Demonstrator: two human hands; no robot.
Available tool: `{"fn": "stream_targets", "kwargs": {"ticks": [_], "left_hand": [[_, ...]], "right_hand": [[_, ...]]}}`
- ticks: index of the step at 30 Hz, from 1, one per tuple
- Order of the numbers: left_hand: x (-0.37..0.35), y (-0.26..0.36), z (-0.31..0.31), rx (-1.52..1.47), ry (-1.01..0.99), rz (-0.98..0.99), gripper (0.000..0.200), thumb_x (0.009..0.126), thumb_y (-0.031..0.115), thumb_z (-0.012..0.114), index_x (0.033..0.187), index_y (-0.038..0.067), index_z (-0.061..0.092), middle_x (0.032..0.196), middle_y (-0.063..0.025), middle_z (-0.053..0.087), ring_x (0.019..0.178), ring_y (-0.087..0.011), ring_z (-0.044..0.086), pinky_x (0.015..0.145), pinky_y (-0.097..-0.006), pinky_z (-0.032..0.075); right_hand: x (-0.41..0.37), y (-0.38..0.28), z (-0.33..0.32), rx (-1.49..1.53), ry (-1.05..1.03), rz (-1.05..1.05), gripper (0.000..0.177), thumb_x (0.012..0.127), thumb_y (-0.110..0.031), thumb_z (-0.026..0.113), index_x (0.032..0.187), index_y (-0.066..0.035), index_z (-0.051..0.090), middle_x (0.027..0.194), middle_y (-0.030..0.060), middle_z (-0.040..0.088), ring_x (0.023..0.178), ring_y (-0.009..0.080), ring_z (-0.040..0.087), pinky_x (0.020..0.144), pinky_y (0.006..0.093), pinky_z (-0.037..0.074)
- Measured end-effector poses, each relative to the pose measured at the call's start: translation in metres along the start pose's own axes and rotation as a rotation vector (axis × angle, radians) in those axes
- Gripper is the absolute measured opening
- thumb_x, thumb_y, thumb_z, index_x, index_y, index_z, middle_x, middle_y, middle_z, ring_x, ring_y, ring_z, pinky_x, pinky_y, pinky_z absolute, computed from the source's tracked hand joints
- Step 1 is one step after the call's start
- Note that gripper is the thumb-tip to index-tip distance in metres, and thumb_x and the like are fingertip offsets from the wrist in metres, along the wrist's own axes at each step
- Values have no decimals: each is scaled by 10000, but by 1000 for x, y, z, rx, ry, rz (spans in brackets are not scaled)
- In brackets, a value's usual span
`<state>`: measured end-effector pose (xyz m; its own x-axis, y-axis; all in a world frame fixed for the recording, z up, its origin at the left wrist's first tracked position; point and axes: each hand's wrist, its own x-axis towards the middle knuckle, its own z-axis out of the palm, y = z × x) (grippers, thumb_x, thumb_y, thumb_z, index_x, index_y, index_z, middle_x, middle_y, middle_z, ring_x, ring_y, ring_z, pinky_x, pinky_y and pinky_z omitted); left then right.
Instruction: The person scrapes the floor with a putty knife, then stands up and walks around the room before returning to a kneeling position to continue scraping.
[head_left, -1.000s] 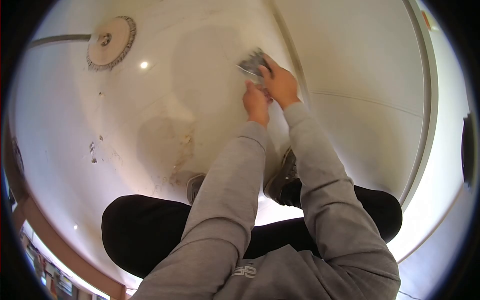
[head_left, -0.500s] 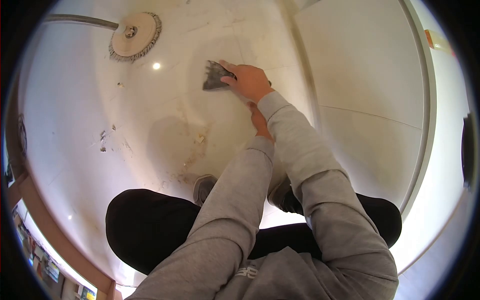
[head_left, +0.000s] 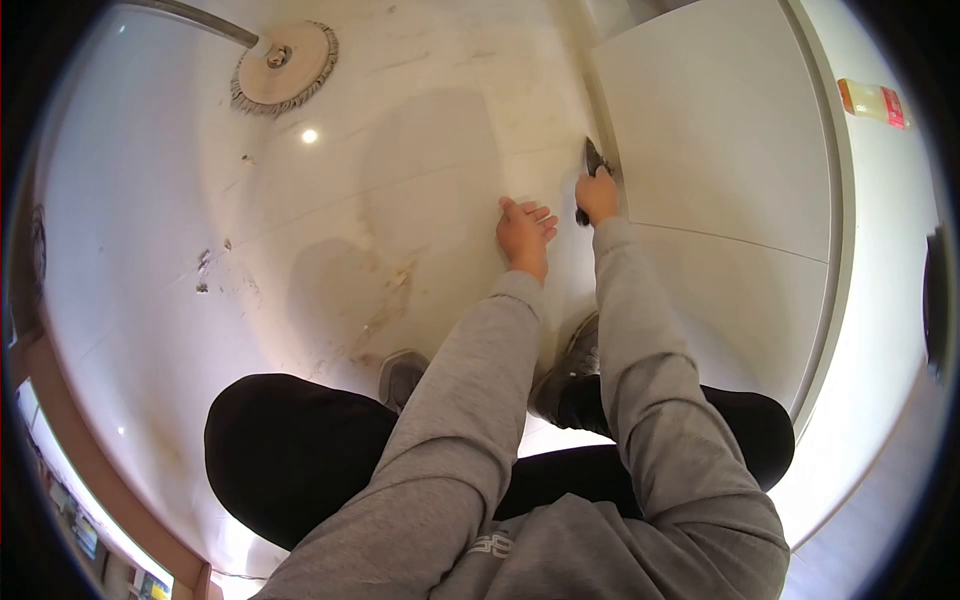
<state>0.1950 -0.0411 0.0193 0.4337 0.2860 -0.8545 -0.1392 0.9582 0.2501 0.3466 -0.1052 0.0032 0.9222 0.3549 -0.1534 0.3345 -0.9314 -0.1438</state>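
Observation:
My right hand point(head_left: 600, 196) is closed round the dark handle of a scraper point(head_left: 594, 156). The scraper's blade is seen nearly edge-on, close to the foot of the white cabinet point(head_left: 715, 130). To its left, my left hand point(head_left: 526, 230) hovers over or rests on the pale tiled floor point(head_left: 430, 150), fingers apart, holding nothing. Brownish smears and crumbs point(head_left: 395, 290) mark the tiles to the left of that hand.
A round mop head point(head_left: 285, 65) on a metal pole lies at upper left. Dark debris point(head_left: 204, 272) is on the floor at left. A bottle with a red label point(head_left: 875, 104) is at upper right. My shoes point(head_left: 403, 378) are below my hands.
My right hand has moved right with the scraper, from the open floor to the cabinet's foot, and the blade has turned edge-on. My left hand now shows with fingers spread, apart from the right forearm.

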Motion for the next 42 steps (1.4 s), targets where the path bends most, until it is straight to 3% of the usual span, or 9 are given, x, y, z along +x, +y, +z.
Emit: {"fn": "stream_targets", "kwargs": {"ticks": [3,8,11,17,23,27,29,34,42], "left_hand": [[5,-2,-4,5,18,45,615,1009,515,303,1066,-47,546,955,-185,658,748,-296,668,661,-390,535],[4,-14,-4,-85,54,48,577,1010,489,312,1033,-35,552,950,-178,656,771,-278,656,648,-382,535],[-7,-21,-9,-175,44,-37,556,1008,458,305,1021,-40,551,967,-185,655,796,-264,650,602,-378,532],[-4,-68,-35,246,-226,-291,561,1001,438,284,974,-28,596,915,-174,672,725,-299,661,643,-394,548],[-57,-96,-39,1081,-611,-664,433,955,280,347,854,-39,620,847,-208,683,682,-334,688,596,-403,556],[-37,-98,-47,1126,-648,-652,404,952,276,371,897,-26,633,875,-199,688,720,-338,696,623,-406,561],[2,-134,-75,138,-373,-611,326,892,211,450,936,-64,619,745,-224,659,638,-344,687,554,-421,561],[11,-117,-90,405,-433,-359,294,880,201,472,908,-47,628,767,-205,665,643,-326,687,576,-413,564],[-16,-30,-48,723,-401,-374,361,930,279,422,992,-35,588,918,-174,671,800,-288,688,710,-419,558]], "right_hand": [[17,-26,3,-610,-365,-512,374,871,-241,497,1080,51,601,994,298,647,951,459,619,813,510,495],[-53,-94,-20,51,-188,-225,396,919,-220,521,1222,24,590,884,207,681,782,297,678,675,410,532],[-67,-93,-58,782,-607,58,559,922,-215,618,1425,-42,446,840,84,598,533,119,556,509,267,475],[-61,-4,-92,-17,-339,-268,468,857,-281,669,1305,-163,602,1063,174,688,884,321,642,849,370,504],[-84,26,-76,67,-492,-415,394,866,-283,662,1257,-244,645,1003,188,681,876,326,646,801,412,502],[-101,-47,-43,26,-551,-667,404,881,-279,650,1284,-297,624,888,148,644,865,320,616,782,424,482],[-115,-96,-23,65,-534,-773,426,885,-294,638,1309,-309,600,919,135,642,897,321,613,813,430,482],[-99,-151,-24,258,-422,-768,540,855,-332,653,1375,-254,532,1112,143,656,1024,323,619,900,407,486],[-22,-24,-72,-38,-314,-478,571,854,-338,681,1383,-189,523,1242,163,632,1116,334,618,958,384,481]]}}
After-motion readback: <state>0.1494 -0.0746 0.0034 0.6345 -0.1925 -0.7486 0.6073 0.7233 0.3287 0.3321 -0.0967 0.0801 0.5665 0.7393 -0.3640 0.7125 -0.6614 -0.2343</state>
